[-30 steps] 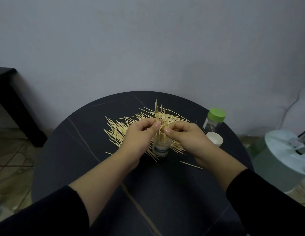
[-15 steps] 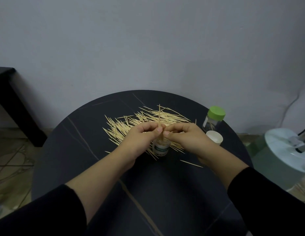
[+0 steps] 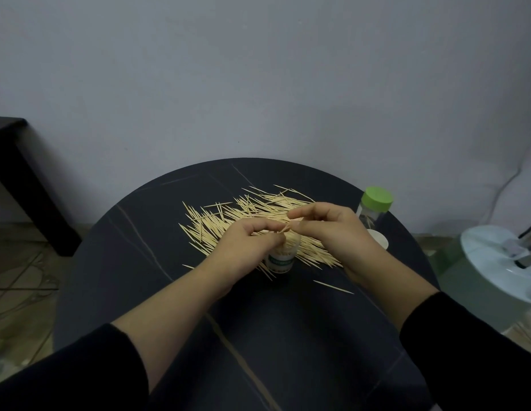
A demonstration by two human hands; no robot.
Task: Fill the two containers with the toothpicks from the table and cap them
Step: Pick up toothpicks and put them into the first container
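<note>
A round black desk [image 3: 288, 336] with thin pale veins carries a loose heap of pale wooden toothpicks [image 3: 228, 215], spread across its far half. At the near edge of the heap stands a small clear open container with a white and green label [image 3: 280, 261], upright and partly filled with picks standing on end. Both hands meet just above its mouth.

The left hand [image 3: 243, 250] comes in from the near left. Its fingers [image 3: 264, 225] are curled over the container's rim, and with the thumb they pinch a few short toothpick ends that poke out toward the other hand. The right hand [image 3: 338, 232] comes in from the near right, its forefinger and thumb bent toward those same ends with the tips close together. Whether they actually grip a pick cannot be told, and the other right fingers are loosely curled. Both forearms are bare below black sleeves.

To the right, near the desk's edge, a second clear container with a light green screw lid [image 3: 374, 207] stands upright and capped. Just nearer than it a small white round cap [image 3: 378, 239] lies on the desk, partly hidden by the right wrist. One stray toothpick [image 3: 332, 286] lies alone, near the right forearm and apart from the heap.

Beyond the desk is a plain grey wall [image 3: 258, 69]. A dark piece of furniture [image 3: 18, 173] stands at the left, and a pale round appliance [image 3: 495, 262] sits on the floor at the right.
</note>
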